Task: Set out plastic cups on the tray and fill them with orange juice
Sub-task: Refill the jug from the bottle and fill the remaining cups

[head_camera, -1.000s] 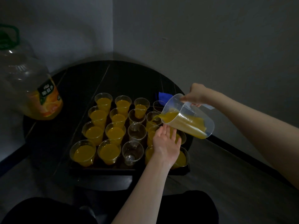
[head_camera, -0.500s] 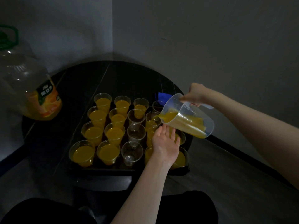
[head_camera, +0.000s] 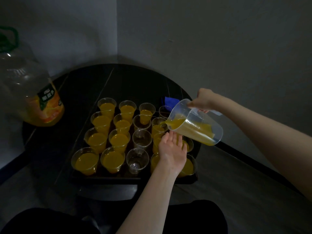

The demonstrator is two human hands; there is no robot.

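Fingers of the right hand (head_camera: pixel 203 100) curl round the handle of the clear jug (head_camera: pixel 194 123), tipped so its spout hangs over a cup (head_camera: pixel 158 125) right of frame centre, juice running in. The left hand (head_camera: pixel 172 150) lies spread and flat just below the spout, seemingly steadying the neighbouring cups. Filled cups crowd the dark tray (head_camera: pixel 108 177) mid-frame; three in one column (head_camera: pixel 137 160) are empty, so filling appears far along. The big juice bottle (head_camera: pixel 33 95) stands at the left on the worktop (head_camera: pixel 135 78).
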